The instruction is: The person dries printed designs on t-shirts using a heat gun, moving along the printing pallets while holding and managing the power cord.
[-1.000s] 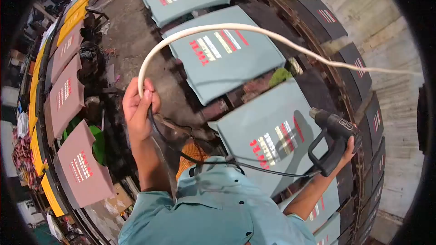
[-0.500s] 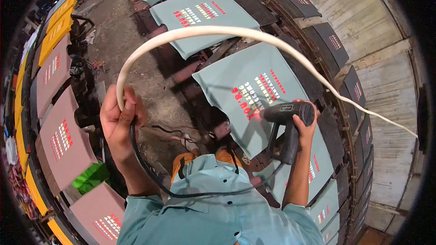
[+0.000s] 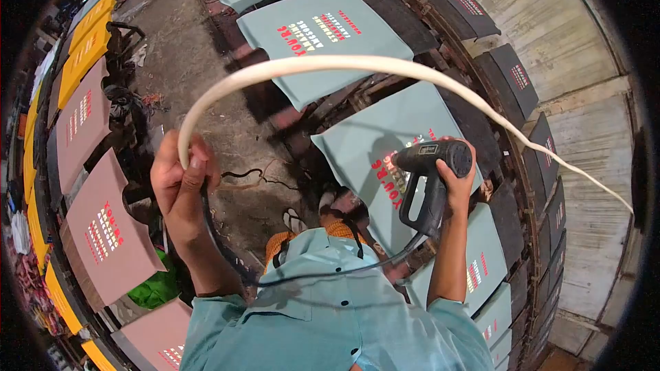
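With left hand [image 3: 182,173] curled closed on a thick, smooth, cream-white cable [image 3: 316,63], arched high overhead toward the right. Just below the same fist, a thin black cord [image 3: 323,277], looped across a teal buttoned shirt [image 3: 302,295] to the handle base of a black plastic heat gun [image 3: 434,196]. In right hand [image 3: 459,173], wrapped about the gun's rear and grip, aimed left over red lettering on a pale blue-green, cloth-covered panel [image 3: 357,137]. Hard to judge from above how close to the cloth. Beyond, at left, pink printed panels [image 3: 86,216].
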Demonstrator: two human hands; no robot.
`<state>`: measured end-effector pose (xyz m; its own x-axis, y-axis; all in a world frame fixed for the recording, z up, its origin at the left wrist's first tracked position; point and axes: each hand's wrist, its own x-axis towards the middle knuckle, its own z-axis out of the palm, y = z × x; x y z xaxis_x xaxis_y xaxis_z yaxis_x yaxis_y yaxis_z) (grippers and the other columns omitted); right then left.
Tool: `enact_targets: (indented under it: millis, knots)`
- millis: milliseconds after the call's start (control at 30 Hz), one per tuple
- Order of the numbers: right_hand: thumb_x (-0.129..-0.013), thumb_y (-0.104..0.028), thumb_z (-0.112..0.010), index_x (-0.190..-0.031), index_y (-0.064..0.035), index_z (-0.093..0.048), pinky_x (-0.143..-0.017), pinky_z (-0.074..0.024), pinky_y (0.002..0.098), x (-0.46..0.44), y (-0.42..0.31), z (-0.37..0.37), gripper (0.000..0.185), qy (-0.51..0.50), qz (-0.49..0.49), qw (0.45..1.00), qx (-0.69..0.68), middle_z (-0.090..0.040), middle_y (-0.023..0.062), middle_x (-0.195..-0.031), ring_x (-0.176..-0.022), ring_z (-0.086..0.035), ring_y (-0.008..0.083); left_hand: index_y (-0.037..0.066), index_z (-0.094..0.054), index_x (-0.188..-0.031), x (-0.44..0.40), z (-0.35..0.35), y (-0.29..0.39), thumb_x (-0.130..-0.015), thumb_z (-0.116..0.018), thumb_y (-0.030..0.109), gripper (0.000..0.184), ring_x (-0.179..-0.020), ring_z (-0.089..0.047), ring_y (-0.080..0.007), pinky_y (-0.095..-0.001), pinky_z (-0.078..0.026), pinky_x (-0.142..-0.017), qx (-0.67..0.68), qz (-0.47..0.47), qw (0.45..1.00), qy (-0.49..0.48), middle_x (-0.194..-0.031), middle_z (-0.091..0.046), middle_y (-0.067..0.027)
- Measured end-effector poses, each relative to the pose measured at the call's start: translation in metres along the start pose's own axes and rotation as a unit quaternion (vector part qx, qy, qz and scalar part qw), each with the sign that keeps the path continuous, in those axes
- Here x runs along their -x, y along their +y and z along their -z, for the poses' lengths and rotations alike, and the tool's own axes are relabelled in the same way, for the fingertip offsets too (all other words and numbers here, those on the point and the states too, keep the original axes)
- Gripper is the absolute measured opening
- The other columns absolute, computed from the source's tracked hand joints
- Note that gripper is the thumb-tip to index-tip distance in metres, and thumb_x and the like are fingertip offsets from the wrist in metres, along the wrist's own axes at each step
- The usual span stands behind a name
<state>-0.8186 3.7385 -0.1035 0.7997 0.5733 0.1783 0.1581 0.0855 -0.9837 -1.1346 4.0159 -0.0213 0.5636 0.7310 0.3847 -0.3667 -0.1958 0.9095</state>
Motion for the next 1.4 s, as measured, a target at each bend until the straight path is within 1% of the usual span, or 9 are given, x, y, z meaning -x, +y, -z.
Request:
enact_targets:
  millis: [333,433,567,700,800,1033,1200,1300,1400]
  knots:
    - [-0.071,-0.001,-0.078,-0.124,0.0001,-0.053,-0.096,-0.0499,0.0348,-0.013,-0.008,-0.013,0.058,-0.057,-0.016,0.998,0.004,-0.064,0.0114,-0.114,-0.103,-0.063,0.02,0.002,-0.055,-0.094,-0.008,0.001,-0.017,-0.099,-0.055,0.015,0.015,-0.057,-0.04,-0.0075,-0.0234,-0.03,-0.05,-0.012,0.016,1.0,-0.007,-0.076,-0.048,-0.0011]
    - [-0.071,-0.001,-0.078,-0.126,0.0005,-0.052,-0.096,-0.0499,0.0349,-0.003,-0.003,0.0,0.061,0.026,-0.051,0.997,0.042,-0.064,0.012,-0.115,-0.104,-0.063,0.02,0.002,-0.056,-0.095,-0.006,0.004,-0.023,-0.099,-0.054,0.015,0.014,-0.058,-0.041,-0.0075,-0.0232,-0.03,-0.051,0.001,0.032,0.999,-0.031,-0.077,-0.048,-0.0009]
    - [-0.07,-0.004,-0.079,-0.122,-0.0012,-0.054,-0.099,-0.0472,0.0359,0.024,-0.008,0.012,0.058,-0.006,-0.019,0.999,0.027,-0.063,0.0111,-0.114,-0.106,-0.061,0.0201,0.002,-0.055,-0.098,-0.008,-0.001,-0.025,-0.1,-0.053,0.014,0.012,-0.057,-0.041,-0.007,-0.0226,-0.031,-0.051,0.022,0.037,0.998,-0.048,-0.078,-0.048,-0.0011]
    - [-0.069,-0.009,-0.08,-0.12,-0.0018,-0.053,-0.099,-0.0456,0.0349,0.046,-0.01,0.036,0.058,0.081,-0.02,0.992,0.095,-0.062,0.0115,-0.116,-0.108,-0.06,0.0214,0.002,-0.054,-0.099,-0.01,-0.014,-0.027,-0.1,-0.053,0.014,0.012,-0.057,-0.04,-0.0066,-0.0221,-0.031,-0.051,0.035,0.047,0.997,-0.044,-0.076,-0.048,-0.0009]
    - [-0.069,-0.008,-0.08,-0.121,-0.0019,-0.052,-0.098,-0.0466,0.0355,0.07,-0.016,0.044,0.059,0.038,-0.031,0.997,0.059,-0.062,0.012,-0.117,-0.107,-0.06,0.0214,0.003,-0.054,-0.098,-0.016,-0.023,-0.036,-0.1,-0.054,0.016,0.013,-0.056,-0.04,-0.0067,-0.0219,-0.031,-0.051,0.05,0.043,0.997,-0.043,-0.073,-0.047,-0.0001]
    - [-0.072,-0.005,-0.077,-0.12,-0.0012,-0.054,-0.096,-0.0476,0.0355,0.048,0.002,0.096,0.054,0.194,0.048,0.977,0.072,-0.062,0.0124,-0.117,-0.106,-0.06,0.021,0.004,-0.053,-0.099,-0.03,-0.053,-0.04,-0.101,-0.054,0.018,0.015,-0.056,-0.041,-0.007,-0.0221,-0.032,-0.05,0.038,0.058,0.996,-0.054,-0.071,-0.047,0.0002]
    - [-0.072,-0.005,-0.077,-0.119,-0.0007,-0.055,-0.098,-0.0455,0.0339,0.019,0.005,0.096,0.051,0.177,0.004,0.98,0.089,-0.063,0.0118,-0.116,-0.107,-0.061,0.0206,0.005,-0.051,-0.103,-0.039,-0.064,-0.053,-0.1,-0.055,0.013,0.009,-0.051,-0.039,-0.0056,-0.0222,-0.029,-0.045,0.051,0.063,0.996,-0.049,-0.07,-0.048,0.0001]
    - [-0.071,-0.004,-0.078,-0.119,-0.0015,-0.055,-0.098,-0.0459,0.0336,0.008,0.008,0.092,0.053,0.078,0.032,0.993,0.084,-0.063,0.0115,-0.117,-0.107,-0.061,0.0201,0.004,-0.052,-0.099,-0.044,-0.07,-0.053,-0.099,-0.057,0.019,0.016,-0.056,-0.041,-0.0074,-0.0224,-0.032,-0.051,0.034,0.074,0.996,-0.027,-0.072,-0.047,-0.0002]
    - [-0.068,-0.006,-0.08,-0.118,-0.002,-0.056,-0.097,-0.0462,0.0338,-0.013,0.005,0.08,0.055,0.092,0.011,0.995,0.046,-0.063,0.0112,-0.117,-0.107,-0.06,0.0193,0.004,-0.051,-0.099,-0.045,-0.077,-0.049,-0.099,-0.058,0.02,0.017,-0.056,-0.04,-0.0075,-0.0225,-0.031,-0.05,0.023,0.083,0.996,-0.006,-0.073,-0.047,-0.0003]
